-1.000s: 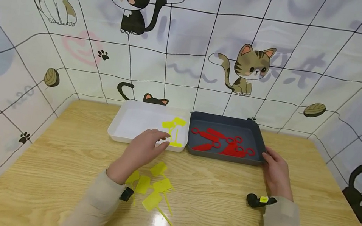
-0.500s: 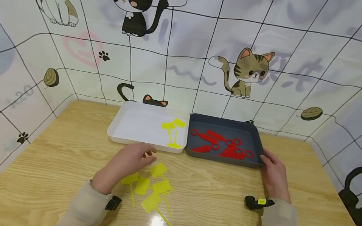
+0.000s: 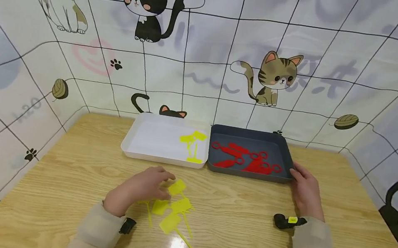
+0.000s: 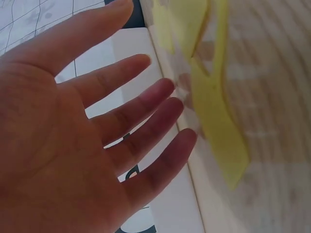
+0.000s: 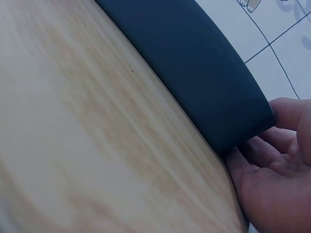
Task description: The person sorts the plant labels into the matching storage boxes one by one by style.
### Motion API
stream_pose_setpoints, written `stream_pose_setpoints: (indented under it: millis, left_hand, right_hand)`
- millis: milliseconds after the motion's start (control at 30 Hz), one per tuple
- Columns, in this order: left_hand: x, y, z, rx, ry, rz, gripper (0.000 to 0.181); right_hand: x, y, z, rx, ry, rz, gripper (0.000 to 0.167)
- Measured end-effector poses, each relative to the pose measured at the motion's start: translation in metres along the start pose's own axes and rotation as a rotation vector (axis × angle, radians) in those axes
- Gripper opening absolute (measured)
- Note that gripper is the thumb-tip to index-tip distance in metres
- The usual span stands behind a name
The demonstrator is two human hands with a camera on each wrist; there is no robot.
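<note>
My left hand point(image 3: 145, 184) hovers over a loose group of yellow plant labels point(image 3: 169, 223) on the table, fingers spread and palm holding nothing. In the left wrist view, a yellow label point(image 4: 218, 116) lies just beyond the fingertips. At the right, my right hand point(image 3: 305, 192) grips the near right corner of a dark grey tray point(image 3: 245, 174), thumb at the rim and fingers against the side and underneath. Several red flat pieces with ring ends point(image 3: 226, 162) lie in that tray. A white tray point(image 3: 148, 138) beside it holds a few yellow labels point(image 3: 194, 160) at its right side.
Both trays stand side by side at the back of the wooden table point(image 3: 238, 229), close to a cat-patterned cloth backdrop point(image 3: 205, 78). Dark wrist cameras point(image 3: 288, 221) sit at the cuffs.
My left hand has drawn back from above the white tray toward the yellow labels on the table, moving slightly right over them at the end. My right hand stays at the dark tray's corner.
</note>
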State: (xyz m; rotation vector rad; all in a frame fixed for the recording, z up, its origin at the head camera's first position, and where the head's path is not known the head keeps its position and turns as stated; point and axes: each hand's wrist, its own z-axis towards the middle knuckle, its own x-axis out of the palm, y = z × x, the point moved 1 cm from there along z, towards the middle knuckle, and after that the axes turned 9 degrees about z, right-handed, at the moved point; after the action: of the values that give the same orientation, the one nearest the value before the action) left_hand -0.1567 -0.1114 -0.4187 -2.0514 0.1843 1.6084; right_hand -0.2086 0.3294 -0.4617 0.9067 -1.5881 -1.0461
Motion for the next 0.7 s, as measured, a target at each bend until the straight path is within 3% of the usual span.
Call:
stream_pose_setpoints:
  millis: [267, 700]
  left_hand:
    - [0.0055, -0.0035, 0.0004, 0.015, 0.013, 0.132, 0.061]
    - [0.0089, -0.0058, 0.0018, 0.002, -0.009, 0.164, 0.054]
  right_hand:
    - [0.0009, -0.0016, 0.0024, -0.008, 0.023, 0.017, 0.059]
    - [-0.0005, -0.0009, 0.0009, 0.016, 0.002, -0.020, 0.060]
